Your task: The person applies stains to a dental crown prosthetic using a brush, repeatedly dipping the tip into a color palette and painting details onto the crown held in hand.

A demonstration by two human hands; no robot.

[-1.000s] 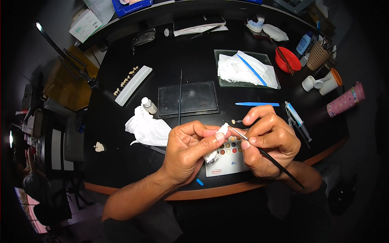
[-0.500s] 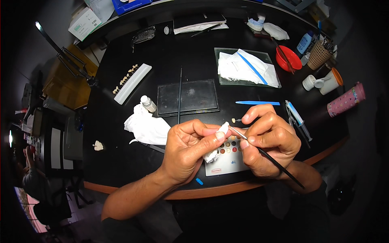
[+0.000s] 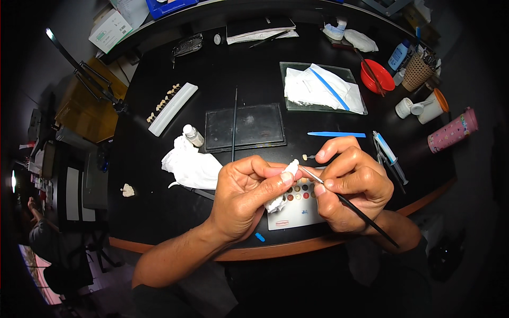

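My left hand (image 3: 245, 193) pinches a small white piece (image 3: 291, 168) between thumb and fingers; it looks like a plaster dental cast, its lower part rough or crumpled. My right hand (image 3: 352, 180) grips a thin brush (image 3: 352, 206) with a black handle and metal neck. The brush tip meets or nearly meets the white piece; exact contact is too small to tell. A tooth-coloured shade tab (image 3: 305, 157) on a grey stem shows beside my right index finger, and I cannot tell whether it is held. Beneath my hands lies a white palette (image 3: 286, 220) with several round colour wells, partly hidden.
Left of my hands are a white cloth (image 3: 185, 164), a small bottle (image 3: 193, 136) and a shade-tab holder (image 3: 173, 109). A black slab (image 3: 246, 127) bears another brush (image 3: 235, 122). Rightward are a blue strip (image 3: 336, 134), a syringe (image 3: 389, 153), a red bowl (image 3: 371, 84) and a pink tumbler (image 3: 453, 130).
Both hands keep nearly the same position and hold. The view has shifted very slightly, and little else differs.
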